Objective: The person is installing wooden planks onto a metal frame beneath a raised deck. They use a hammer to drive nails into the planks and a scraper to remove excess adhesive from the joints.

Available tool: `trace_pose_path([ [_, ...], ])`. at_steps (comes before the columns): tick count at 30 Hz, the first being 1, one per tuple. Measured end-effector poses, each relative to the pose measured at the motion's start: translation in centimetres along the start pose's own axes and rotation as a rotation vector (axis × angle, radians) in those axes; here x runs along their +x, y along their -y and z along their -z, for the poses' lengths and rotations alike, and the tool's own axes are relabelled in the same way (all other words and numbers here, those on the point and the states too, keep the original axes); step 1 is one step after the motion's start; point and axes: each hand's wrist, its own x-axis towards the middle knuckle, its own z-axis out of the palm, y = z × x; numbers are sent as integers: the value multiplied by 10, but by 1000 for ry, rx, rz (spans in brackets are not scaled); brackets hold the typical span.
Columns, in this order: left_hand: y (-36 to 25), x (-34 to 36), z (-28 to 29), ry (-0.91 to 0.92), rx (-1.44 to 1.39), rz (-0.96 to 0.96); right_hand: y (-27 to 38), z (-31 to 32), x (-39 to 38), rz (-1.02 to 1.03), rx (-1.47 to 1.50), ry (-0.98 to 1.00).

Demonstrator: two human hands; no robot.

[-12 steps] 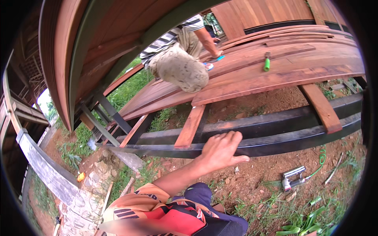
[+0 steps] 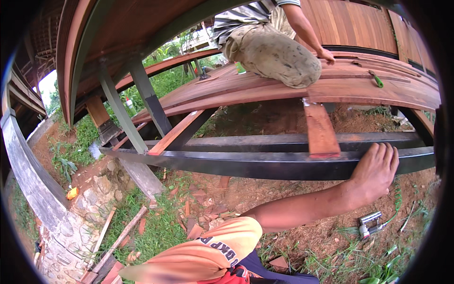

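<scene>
One bare left hand (image 2: 376, 170) is set on the near black beam (image 2: 265, 168), toward the beam's right end, its fingers side by side and bent over the top edge. The thumb cannot be made out; whether the hand grips or merely rests cannot be told. The right hand is out of view. The beam's right end runs into the dark picture rim. Beyond the beam, the co-worker (image 2: 236, 21) is cut off at the upper edge, and that person's knee (image 2: 288, 57) hides part of the deck boards (image 2: 213, 90). A wooden crosspiece (image 2: 322, 130) ends on the beam's top, left of the hand, and spans the rear black beam (image 2: 269, 142). On the boards beyond the beam lies a green-handled tool (image 2: 378, 81), its working end unclear. Below the beam's right part, a metal tool (image 2: 370, 225) with a green coiled hose (image 2: 397, 203) lies on the ground. Wood offcuts (image 2: 196, 229) are scattered below the beam's middle. Near the beam's left end, a grey-green post (image 2: 122, 106) blocks part of the view behind
</scene>
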Motion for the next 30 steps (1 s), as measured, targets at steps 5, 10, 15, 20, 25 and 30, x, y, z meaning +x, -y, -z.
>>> trace_pose_path([
  [5,10,-148,85,-174,-669,-391,94,93,-37,95,337,26],
  [10,169,-286,215,-346,-147,42,244,224,-55,-189,883,710],
  [15,270,-413,295,-585,301,500,305,226,-55,172,686,862],
  [20,302,-501,330,-514,439,611,309,145,-122,-8,298,1094],
  [25,332,-513,353,-272,296,731,228,46,-211,-81,-50,1099],
  [30,381,-530,342,-178,251,750,161,-5,-168,873,-319,947],
])
